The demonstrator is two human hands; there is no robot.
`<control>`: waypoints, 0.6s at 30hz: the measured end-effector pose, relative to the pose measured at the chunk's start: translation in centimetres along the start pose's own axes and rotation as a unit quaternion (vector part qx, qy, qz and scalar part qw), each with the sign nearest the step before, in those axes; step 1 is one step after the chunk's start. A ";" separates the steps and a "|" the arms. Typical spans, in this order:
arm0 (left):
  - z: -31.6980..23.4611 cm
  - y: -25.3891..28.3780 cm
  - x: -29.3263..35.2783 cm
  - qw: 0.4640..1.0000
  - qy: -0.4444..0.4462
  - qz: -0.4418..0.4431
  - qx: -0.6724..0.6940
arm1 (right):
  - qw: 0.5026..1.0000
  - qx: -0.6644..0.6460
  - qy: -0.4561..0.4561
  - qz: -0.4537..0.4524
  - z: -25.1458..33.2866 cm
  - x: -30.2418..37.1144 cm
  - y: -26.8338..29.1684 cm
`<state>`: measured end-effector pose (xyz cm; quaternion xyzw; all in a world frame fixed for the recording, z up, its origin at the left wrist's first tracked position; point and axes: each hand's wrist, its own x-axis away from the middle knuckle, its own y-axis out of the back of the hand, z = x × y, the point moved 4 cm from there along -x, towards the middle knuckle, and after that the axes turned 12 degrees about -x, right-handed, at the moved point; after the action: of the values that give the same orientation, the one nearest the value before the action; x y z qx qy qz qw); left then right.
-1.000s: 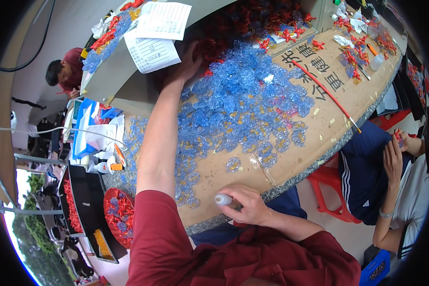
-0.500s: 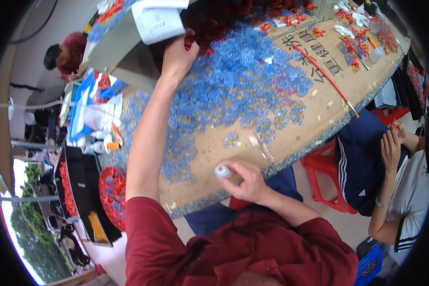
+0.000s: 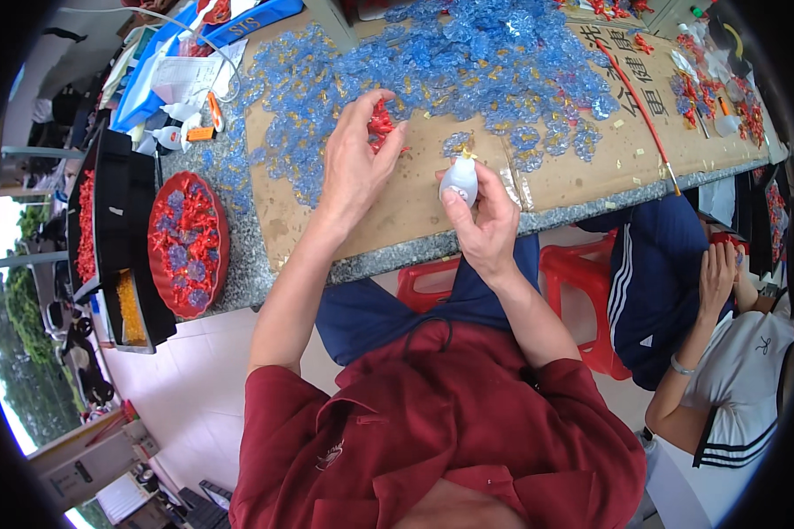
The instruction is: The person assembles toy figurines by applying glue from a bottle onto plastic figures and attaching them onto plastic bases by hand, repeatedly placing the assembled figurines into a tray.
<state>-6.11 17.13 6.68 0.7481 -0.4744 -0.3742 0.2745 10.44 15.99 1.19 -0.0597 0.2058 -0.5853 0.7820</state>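
My left hand (image 3: 357, 163) is curled around a few small red plastic pieces (image 3: 380, 129), above the cardboard near the pile of translucent blue flower-shaped pieces (image 3: 450, 66). How many red pieces it holds is hidden by the fingers. In my right hand (image 3: 490, 225) is a small white squeeze bottle (image 3: 461, 179) with a narrow yellowish nozzle, tilted upward near the table's front edge. One loose blue flower piece (image 3: 456, 143) lies just beyond the bottle's tip. Many of the blue pieces have yellow centres.
On the left, a red dish (image 3: 188, 300) holds red and blue pieces beside black bins (image 3: 123, 220). A blue tray (image 3: 141, 101), bottles (image 3: 166, 137) and paper (image 3: 185, 79) stand behind. A red-handled brush (image 3: 648, 128) lies right, near a seated co-worker (image 3: 723, 353).
My left hand has drawn back from the red heap under the shelf, bringing red pieces over the cardboard. My right hand has moved right and away from me with the bottle, its nozzle now visible.
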 end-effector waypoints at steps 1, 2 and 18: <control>-0.3 0.0 0.0 1.000 -0.018 -0.002 -0.003 | 1.000 0.003 0.001 -0.001 0.0 0.1 0.0; -0.3 0.0 0.0 1.000 -0.019 -0.002 0.000 | 1.000 0.005 0.004 -0.002 -0.1 0.2 0.1; 3.2 -0.1 -2.7 0.919 0.207 0.055 0.330 | 0.997 0.073 0.023 -0.005 -0.1 0.0 0.3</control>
<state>-9.44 19.47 5.62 0.8300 -0.5433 -0.0175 0.1247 10.69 16.15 0.96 0.0098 0.1803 -0.6038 0.7764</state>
